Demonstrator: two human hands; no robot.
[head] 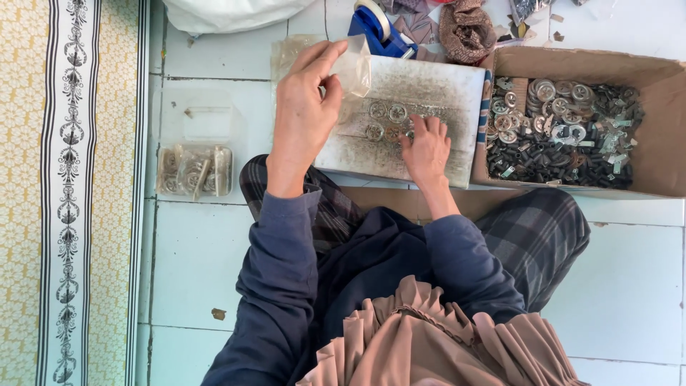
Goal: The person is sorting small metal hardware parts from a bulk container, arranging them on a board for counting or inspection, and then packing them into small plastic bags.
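Round metal discs laid in a small cluster on grubby white board, centre, across lap. Best gathered flat under fingertips, then slid toward bag mouth. Right hand spread open, pressing on discs. Left hand pinched shut on clear plastic bag. Cardboard box of parts at right.

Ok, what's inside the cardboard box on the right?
The cardboard box holds round silver metal discs piled over small dark pieces and silvery clips. Whatever lies beneath the pile is covered.
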